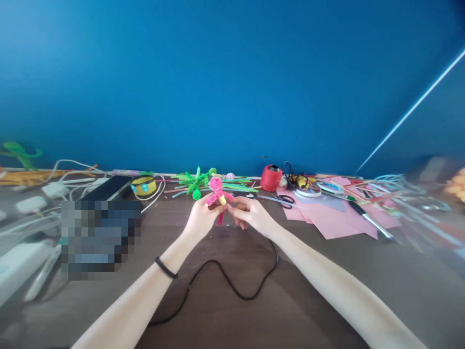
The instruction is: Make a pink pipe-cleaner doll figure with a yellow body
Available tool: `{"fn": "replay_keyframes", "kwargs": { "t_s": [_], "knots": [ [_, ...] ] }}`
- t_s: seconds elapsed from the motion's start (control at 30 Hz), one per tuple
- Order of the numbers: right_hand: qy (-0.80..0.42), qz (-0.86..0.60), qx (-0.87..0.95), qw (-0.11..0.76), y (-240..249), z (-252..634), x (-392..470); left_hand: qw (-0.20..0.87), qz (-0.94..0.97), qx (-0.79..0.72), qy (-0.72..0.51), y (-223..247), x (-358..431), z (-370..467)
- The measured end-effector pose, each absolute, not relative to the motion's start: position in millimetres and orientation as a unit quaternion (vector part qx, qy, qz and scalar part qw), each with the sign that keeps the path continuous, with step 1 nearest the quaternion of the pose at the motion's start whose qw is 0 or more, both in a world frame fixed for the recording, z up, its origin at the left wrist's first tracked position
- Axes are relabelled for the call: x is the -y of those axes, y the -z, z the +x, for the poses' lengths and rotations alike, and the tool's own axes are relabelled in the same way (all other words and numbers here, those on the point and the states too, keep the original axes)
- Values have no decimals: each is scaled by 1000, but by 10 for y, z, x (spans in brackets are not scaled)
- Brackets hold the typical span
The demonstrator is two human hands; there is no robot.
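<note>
Between my hands, above the dark table, is a small pink pipe-cleaner figure [215,186] with a yellow band round its middle. My left hand [206,213] has its fingers closed round the figure's lower left side. From the right, my right hand [251,213] pinches at its lower part with bent fingers; exactly what the fingertips grip is hard to see. A dark pink piece hangs below the figure. Just behind lies a green pipe-cleaner shape [196,182] among loose pipe cleaners [238,186].
A red spool [271,178], scissors [286,199], pink paper sheets [330,220] and a pen [370,220] lie right. Left are a phone [109,188], a yellow tape roll [144,187] and white chargers [31,204]. A black cord [232,286] crosses the table [203,320]; a blue wall [232,87] stands behind.
</note>
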State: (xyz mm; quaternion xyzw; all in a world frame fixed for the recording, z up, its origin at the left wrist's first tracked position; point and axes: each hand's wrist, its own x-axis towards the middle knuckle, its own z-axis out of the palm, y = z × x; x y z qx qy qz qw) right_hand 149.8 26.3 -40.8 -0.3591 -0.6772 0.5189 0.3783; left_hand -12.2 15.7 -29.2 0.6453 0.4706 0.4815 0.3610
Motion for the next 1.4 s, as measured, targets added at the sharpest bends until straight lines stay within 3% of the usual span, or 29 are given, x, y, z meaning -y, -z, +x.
{"fn": "replay_keyframes", "kwargs": {
  "t_s": [0.23, 0.63, 1.13, 1.4],
  "knots": [
    [-493, -370, 701, 358, 372, 1502, -244, 326, 643, -485, -495, 317, -153, -114],
    [-558, -387, 643, 354, 387, 1481, -269, 449, 622, -435, -471, 299, -163, -118],
    [-412, -400, 697, 430, 478, 1467, -227, 456, 595, -446, -488, 379, -208, -146],
    [-445, -393, 707, 384, 468, 1468, -252, 449, 597, -440, -498, 379, -199, -135]
  ]
}}
